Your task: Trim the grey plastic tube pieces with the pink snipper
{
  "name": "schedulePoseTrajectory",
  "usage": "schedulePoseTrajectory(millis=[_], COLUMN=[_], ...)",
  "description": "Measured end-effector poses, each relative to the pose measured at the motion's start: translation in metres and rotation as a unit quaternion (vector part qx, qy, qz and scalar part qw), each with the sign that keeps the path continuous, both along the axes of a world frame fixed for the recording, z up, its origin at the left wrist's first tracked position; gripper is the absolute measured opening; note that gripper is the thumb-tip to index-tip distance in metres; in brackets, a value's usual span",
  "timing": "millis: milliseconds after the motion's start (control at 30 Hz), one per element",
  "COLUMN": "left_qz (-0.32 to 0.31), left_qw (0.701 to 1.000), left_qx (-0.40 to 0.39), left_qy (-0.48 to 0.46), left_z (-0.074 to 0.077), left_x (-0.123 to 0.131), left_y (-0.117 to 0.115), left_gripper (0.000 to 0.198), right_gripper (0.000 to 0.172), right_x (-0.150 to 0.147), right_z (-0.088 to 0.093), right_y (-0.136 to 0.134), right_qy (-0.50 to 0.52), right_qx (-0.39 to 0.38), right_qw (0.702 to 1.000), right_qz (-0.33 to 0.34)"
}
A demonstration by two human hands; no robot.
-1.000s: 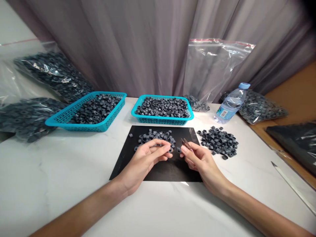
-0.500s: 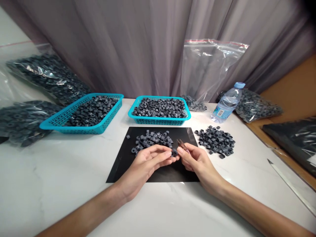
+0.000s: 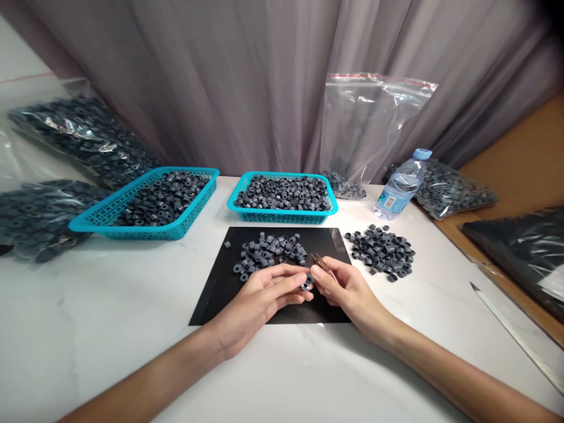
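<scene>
Closed in since a second ago, left hand (image 3: 263, 294) and right hand (image 3: 348, 286)! | left hand's grip pinching grey rings (image 3: 310, 279) above black mat (image 3: 304, 314), toward its right edge | right hand's grip clasping tweezers (image 3: 324, 266)

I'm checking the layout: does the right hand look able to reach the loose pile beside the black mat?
Probably yes: nothing stands between the right hand and the pile, though that hand holds a tweezer-like tool.

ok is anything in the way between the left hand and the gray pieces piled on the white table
Yes: the right hand, holding a pointed metal tool, stands between the left hand and that pile, over the black mat.
</scene>
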State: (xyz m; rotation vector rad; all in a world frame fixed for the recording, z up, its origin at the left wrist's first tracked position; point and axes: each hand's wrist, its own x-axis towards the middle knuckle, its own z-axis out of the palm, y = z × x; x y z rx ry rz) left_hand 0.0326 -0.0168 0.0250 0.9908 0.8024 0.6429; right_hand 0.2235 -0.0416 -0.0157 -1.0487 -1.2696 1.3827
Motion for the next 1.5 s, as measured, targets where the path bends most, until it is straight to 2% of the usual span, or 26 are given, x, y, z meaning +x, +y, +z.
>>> schedulePoseTrajectory(millis=[233,467,600,767,900,1033,1200,1500], left_qz=[-0.012,-0.021,-0.031,-0.040,-0.053,-0.051,-0.035,-0.031], left_qw=[1.000,1.000,0.999,0.999,0.997,0.997,0.997,0.998], left_qx=[0.006,0.000,0.020,0.009,0.008,0.011,0.012,0.026], left_qy=[0.008,-0.007,-0.005,-0.035,-0.046,-0.055,-0.063,-0.043], left_z=[0.003,0.005,0.009,0.014,0.011,0.010,0.013,0.012], left_x=[-0.002,-0.001,-0.003,-0.004,-0.004,-0.004,-0.004,-0.005], left_y=[-0.002,-0.003,-0.002,-0.003,-0.003,-0.003,-0.003,-0.002], left_gripper=[0.018,0.018,0.018,0.019,0.025,0.023,0.020,0.019], right_gripper=[0.044,0.041,0.050,0.037,0.041,0.047,0.045,0.047], right_x=[-0.001,0.001,0.011,0.027,0.032,0.033,0.036,0.040], right_z=[-0.005,-0.002,0.007,0.020,0.021,0.018,0.021,0.021], right_y=[0.001,-0.001,-0.001,-0.002,-0.003,-0.002,0.001,0.000], right_qy=[-0.023,-0.037,-0.103,-0.219,-0.272,-0.304,-0.350,-0.422], right_qx=[0.014,0.024,0.090,0.273,0.370,0.426,0.491,0.550], right_qw=[1.000,0.999,0.988,0.934,0.885,0.849,0.790,0.713], right_qz=[-0.014,-0.022,-0.071,-0.076,-0.077,-0.075,-0.112,-0.106])
